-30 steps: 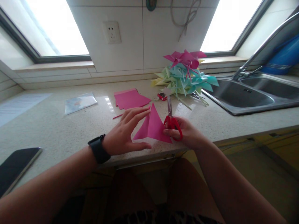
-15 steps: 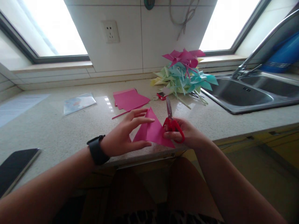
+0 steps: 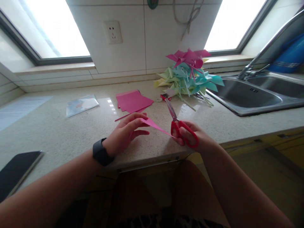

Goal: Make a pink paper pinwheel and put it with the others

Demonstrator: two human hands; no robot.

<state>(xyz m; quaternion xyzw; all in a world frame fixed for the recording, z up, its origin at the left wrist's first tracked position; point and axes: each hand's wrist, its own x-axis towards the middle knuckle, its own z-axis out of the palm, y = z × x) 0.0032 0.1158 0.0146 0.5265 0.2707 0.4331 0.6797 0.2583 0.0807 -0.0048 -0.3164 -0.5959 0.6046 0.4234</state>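
My left hand [image 3: 124,133], a black watch on its wrist, pinches a folded pink paper triangle [image 3: 154,125] that now lies almost flat and edge-on to me. My right hand [image 3: 193,139] grips red-handled scissors [image 3: 180,125]; its fingers also touch the paper's right corner, and the blades point up and away to the left. Both hands hover over the speckled countertop's front edge [image 3: 152,158].
A stack of pink sheets [image 3: 133,101] and a thin pink strip lie behind the hands. A heap of pink, green and blue paper pinwheels [image 3: 187,76] stands by the steel sink [image 3: 249,95]. A phone [image 3: 16,169] lies at left, a plastic sleeve [image 3: 80,104] further back.
The pink triangle has tipped from upright to nearly flat. My right hand has shifted right and tilted the scissors so the blades lean left. My left fingers have closed onto the paper.
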